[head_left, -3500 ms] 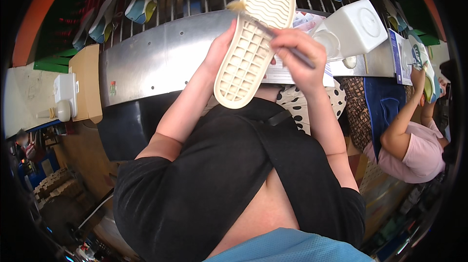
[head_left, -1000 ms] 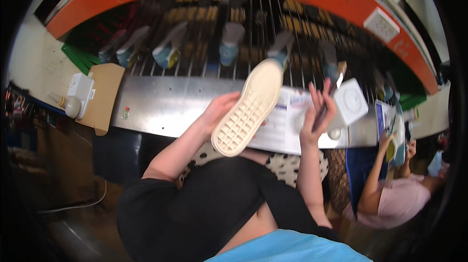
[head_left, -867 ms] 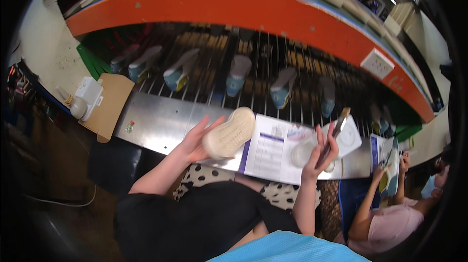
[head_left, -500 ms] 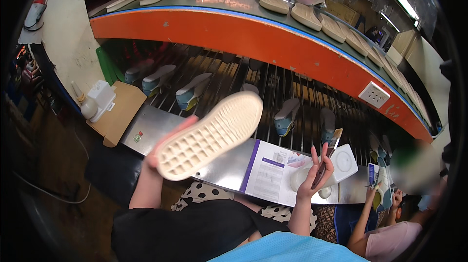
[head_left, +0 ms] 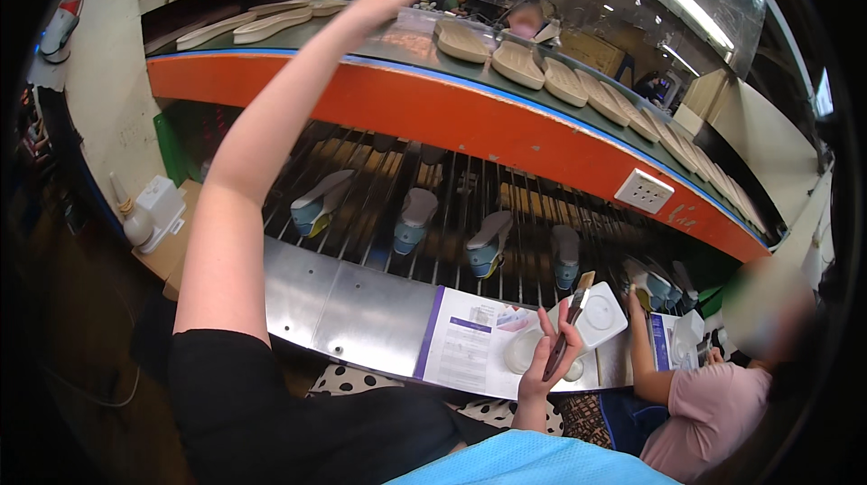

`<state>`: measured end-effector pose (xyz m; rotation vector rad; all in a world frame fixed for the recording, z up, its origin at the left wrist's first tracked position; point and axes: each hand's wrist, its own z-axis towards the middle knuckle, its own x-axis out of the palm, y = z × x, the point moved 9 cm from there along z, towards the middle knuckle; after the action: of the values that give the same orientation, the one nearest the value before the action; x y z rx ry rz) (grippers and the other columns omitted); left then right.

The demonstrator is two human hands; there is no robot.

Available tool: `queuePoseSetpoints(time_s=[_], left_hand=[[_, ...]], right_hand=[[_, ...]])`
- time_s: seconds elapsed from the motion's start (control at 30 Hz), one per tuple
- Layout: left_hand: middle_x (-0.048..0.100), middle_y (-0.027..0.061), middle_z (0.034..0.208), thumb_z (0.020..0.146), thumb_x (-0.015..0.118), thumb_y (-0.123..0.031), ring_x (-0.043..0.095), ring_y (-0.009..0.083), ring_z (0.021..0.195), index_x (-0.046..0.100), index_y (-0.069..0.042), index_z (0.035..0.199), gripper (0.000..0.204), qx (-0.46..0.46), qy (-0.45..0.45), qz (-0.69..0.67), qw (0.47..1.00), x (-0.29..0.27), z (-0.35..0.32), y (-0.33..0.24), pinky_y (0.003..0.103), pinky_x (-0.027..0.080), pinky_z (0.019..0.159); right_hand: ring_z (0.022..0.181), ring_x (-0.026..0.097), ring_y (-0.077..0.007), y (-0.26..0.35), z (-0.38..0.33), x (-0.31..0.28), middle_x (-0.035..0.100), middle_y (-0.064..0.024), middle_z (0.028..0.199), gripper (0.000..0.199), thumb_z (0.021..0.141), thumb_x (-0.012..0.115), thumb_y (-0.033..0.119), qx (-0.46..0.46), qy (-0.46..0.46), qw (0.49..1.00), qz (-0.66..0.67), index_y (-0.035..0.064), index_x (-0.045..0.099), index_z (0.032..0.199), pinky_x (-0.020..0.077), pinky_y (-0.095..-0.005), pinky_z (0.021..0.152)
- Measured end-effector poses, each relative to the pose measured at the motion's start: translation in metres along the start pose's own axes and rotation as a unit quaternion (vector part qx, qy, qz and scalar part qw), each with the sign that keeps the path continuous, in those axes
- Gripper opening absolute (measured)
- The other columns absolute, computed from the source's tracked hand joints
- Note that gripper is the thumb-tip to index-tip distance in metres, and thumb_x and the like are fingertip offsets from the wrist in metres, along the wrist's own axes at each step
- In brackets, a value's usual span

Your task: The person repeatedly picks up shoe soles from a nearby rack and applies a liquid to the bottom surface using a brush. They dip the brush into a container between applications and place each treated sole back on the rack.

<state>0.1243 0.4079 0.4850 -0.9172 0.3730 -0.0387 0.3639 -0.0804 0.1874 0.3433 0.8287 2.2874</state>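
The brush [head_left: 573, 313], pinched in the right hand [head_left: 542, 366] above the right of the desk [head_left: 343, 309], runs near to far, bristles pointing far and slightly right. The left hand [head_left: 384, 4], too blurred to tell its grip, has risen over the far belt [head_left: 388, 47] between soles [head_left: 274, 25]; the sole it held no longer shows, probably laid there, its direction hidden.

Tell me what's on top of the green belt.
Cream soles lie along the green belt. The left hand and forearm cover a stretch; anything behind them is hidden.
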Motion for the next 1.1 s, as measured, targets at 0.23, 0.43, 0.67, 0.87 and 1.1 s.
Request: queuePoseSetpoints(time_s=[0.23,0.43,0.67,0.87,1.1], left_hand=[[0.051,0.0212,0.147,0.092,0.064,-0.046,0.05,0.036,0.135,0.046,-0.007,0.149,0.071,0.085,0.24,0.431,0.866,0.153,0.001,0.0,0.043,0.04,0.113],[0.072,0.0132,0.097,0.086,0.073,-0.032,0.068,0.028,0.096,0.075,-0.008,0.1,0.028,0.226,0.061,0.401,0.885,0.114,-0.021,-0.048,0.04,0.053,0.087],[0.06,0.0217,0.133,0.097,0.057,-0.014,0.056,0.0276,0.126,0.066,0.004,0.113,0.026,0.179,-0.1,-0.463,0.862,-0.004,-0.171,-0.049,0.043,0.038,0.112],[0.047,0.0225,0.146,0.084,0.051,0.014,0.045,0.0346,0.139,0.036,0.001,0.148,0.068,0.041,-0.066,-0.437,0.896,0.083,-0.261,0.028,0.049,0.039,0.115],[0.055,0.0213,0.139,0.093,0.059,-0.008,0.058,0.0327,0.126,0.038,0.005,0.146,0.059,-0.209,0.045,-0.436,0.874,0.155,-0.349,0.145,0.043,0.047,0.109]], right_hand=[[0.134,0.052,-0.0408,-0.021,-0.011,0.007,0.065,-0.0264,0.125,0.029,0.103,0.046,0.012,0.072,0.048,0.996,0.007,-0.0011,0.043,0.129,0.0337,-0.0495,0.115],[0.127,0.06,-0.0383,-0.023,-0.019,-0.004,0.07,-0.0233,0.115,0.035,0.107,0.043,0.024,0.108,0.042,0.993,-0.009,-0.0043,0.054,0.124,0.0459,-0.0424,0.103],[0.089,0.069,-0.0212,-0.035,-0.023,-0.051,0.068,-0.018,0.111,0.021,0.1,0.051,0.001,0.175,-0.004,0.984,-0.039,-0.0083,0.063,0.116,0.057,-0.0328,0.081],[0.087,0.071,-0.0191,-0.06,-0.042,-0.086,0.073,-0.0171,0.098,0.018,0.094,0.062,-0.002,0.285,-0.053,0.955,-0.067,-0.0076,0.062,0.111,0.057,-0.0315,0.081],[0.074,0.067,-0.012,-0.078,-0.062,-0.112,0.071,-0.0088,0.08,0.009,0.086,0.066,-0.003,0.325,-0.033,0.926,-0.188,-0.007,0.069,0.094,0.0535,-0.0237,0.067]])
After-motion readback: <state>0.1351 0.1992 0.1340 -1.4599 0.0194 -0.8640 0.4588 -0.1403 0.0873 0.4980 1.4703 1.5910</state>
